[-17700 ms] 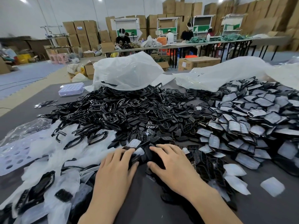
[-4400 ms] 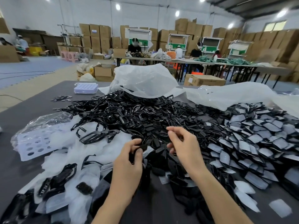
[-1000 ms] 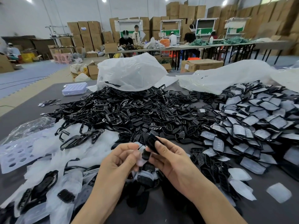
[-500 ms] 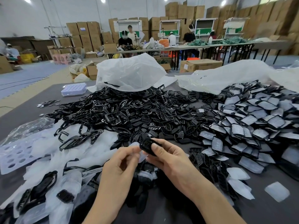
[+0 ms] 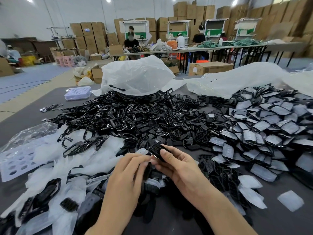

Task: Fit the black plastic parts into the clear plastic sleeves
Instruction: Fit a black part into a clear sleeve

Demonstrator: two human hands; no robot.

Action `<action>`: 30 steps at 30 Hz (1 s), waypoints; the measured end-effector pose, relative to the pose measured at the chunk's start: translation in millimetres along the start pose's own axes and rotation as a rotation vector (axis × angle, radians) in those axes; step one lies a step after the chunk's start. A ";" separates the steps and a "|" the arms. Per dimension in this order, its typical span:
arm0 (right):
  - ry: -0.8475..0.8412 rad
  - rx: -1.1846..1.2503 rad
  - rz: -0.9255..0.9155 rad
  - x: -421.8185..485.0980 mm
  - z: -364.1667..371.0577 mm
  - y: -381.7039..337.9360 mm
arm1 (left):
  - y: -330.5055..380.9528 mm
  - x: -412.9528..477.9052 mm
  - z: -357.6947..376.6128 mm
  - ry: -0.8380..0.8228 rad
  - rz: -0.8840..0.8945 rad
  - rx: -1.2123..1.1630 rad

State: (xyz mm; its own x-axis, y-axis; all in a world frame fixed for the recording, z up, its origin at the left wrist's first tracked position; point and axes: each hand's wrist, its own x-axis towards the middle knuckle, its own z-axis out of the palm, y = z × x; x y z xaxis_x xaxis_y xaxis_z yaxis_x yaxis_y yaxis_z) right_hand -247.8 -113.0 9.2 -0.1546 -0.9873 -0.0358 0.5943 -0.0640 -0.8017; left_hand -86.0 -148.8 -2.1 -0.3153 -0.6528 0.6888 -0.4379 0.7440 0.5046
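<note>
Change: the hands have closed together since a second ago; the gap between their fingertips is gone.
Left hand point(image 5: 128, 172): curled fingertips pinch the near edge of a clear sleeve point(image 5: 142, 152), slightly blurred.
Right hand point(image 5: 177, 167): thumb and fingers grip a black part point(image 5: 156, 150) above the table point(image 5: 288, 223), touching the sleeve.
Beyond: loose black parts point(image 5: 135, 119); sleeved pile point(image 5: 262, 126) to the right.
Far: white bag point(image 5: 135, 77).
</note>
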 end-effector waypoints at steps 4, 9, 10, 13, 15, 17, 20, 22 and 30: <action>0.155 -0.208 -0.128 -0.3 -3.6 -3.0 | 8.3 2.6 -5.7 0.012 -0.252 -0.243; 0.122 -0.406 -0.170 -3.3 -1.1 2.5 | 7.8 3.7 -1.5 -0.068 -0.431 -0.412; 0.111 -0.448 -0.169 -4.1 0.2 3.8 | 7.5 3.3 -0.4 -0.060 -0.448 -0.416; 0.099 -0.522 -0.163 -6.9 3.0 5.1 | 6.6 1.7 3.0 -0.024 -0.472 -0.411; 0.083 -0.517 -0.155 -9.2 5.2 4.6 | 6.5 1.7 4.4 0.008 -0.467 -0.391; 0.052 -0.518 -0.148 -11.7 8.2 3.6 | 4.9 2.5 5.8 0.045 -0.451 -0.384; 0.012 -0.490 -0.146 -13.4 10.6 2.7 | 2.9 2.1 8.5 0.043 -0.483 -0.436; 0.000 -0.467 -0.145 -13.0 10.5 2.9 | 2.8 1.4 10.0 0.035 -0.508 -0.467; -0.078 -0.318 -0.126 -13.0 13.0 0.8 | 1.6 6.3 5.2 -0.011 -0.605 -0.742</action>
State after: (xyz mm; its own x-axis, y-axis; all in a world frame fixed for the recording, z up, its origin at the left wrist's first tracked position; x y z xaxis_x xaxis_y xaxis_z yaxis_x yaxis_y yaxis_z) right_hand -235.1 -102.1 16.7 -0.1433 -0.9834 0.1112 0.2970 -0.1499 -0.9431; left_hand -93.1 -152.4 0.3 -0.2203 -0.9547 0.1998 0.1147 0.1780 0.9773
